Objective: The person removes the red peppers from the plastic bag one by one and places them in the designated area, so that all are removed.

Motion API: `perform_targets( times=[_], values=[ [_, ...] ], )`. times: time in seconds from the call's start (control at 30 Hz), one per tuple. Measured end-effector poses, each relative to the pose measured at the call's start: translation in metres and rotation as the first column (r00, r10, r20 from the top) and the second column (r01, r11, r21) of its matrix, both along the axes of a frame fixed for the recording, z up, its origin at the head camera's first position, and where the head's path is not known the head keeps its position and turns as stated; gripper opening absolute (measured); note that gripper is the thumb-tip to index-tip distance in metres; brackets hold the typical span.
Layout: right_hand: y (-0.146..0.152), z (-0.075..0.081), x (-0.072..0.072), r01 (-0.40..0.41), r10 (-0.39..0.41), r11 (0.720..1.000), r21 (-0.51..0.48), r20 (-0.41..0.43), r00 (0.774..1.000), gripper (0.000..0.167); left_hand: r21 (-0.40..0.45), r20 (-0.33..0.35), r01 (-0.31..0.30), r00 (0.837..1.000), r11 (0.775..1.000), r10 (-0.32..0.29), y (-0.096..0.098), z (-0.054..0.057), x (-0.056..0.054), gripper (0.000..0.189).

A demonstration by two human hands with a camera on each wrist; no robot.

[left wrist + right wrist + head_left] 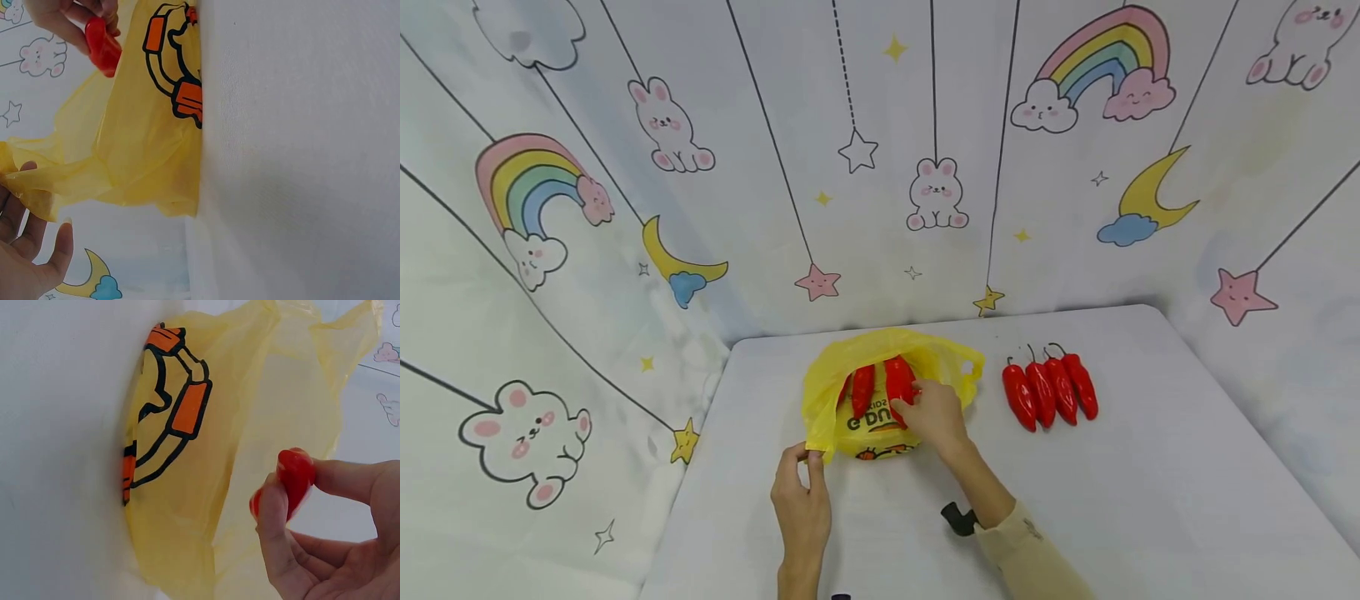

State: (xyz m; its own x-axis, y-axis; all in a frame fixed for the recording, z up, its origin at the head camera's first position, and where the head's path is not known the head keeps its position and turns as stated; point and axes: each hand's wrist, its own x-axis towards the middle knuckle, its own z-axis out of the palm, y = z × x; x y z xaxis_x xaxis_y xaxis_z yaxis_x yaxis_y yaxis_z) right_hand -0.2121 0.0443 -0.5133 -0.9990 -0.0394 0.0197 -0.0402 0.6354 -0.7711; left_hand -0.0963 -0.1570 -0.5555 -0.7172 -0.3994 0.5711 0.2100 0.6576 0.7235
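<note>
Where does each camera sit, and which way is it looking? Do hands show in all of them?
Head: on the person's head, looking forward and down at the table and yellow bag; left hand, right hand and a sleeve show.
Left wrist: on that wrist, looking sideways-on at the bag; both hands show.
Right wrist: on that wrist, facing the bag; only the right hand shows, pinching a red pepper.
Shared: both wrist views show the bag's orange-and-black print and that pepper.

left grip (802,502) half-curled, right grip (937,414) pinching
</note>
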Motion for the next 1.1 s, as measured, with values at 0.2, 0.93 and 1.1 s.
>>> perform_targets(
  times=[0.2, 0.93, 1.1],
  values=[
    [0.008, 0.005, 0.004, 0.013, -0.013, 1.000, -0.009, 0.034, 0.999, 0.051, 0.000, 0.001, 0.001, 1.000, 1.000, -0.001, 0.001, 0.000, 0.000, 0.008],
    [0.032, 0.009, 0.020, 0.043, -0.043, 0.999, 0.002, 0.045, 0.998, 0.053, 0.019, -0.010, 0.026, 1.000, 0.999, -0.026, 0.003, -0.002, -0.001, 0.006],
    [0.040, 0.011, 0.022, 0.039, -0.040, 0.999, 0.012, 0.043, 0.998, 0.052, 0.008, -0.021, 0.030, 0.999, 1.000, -0.030, 0.002, 0.000, -0.001, 0.006]
  ],
)
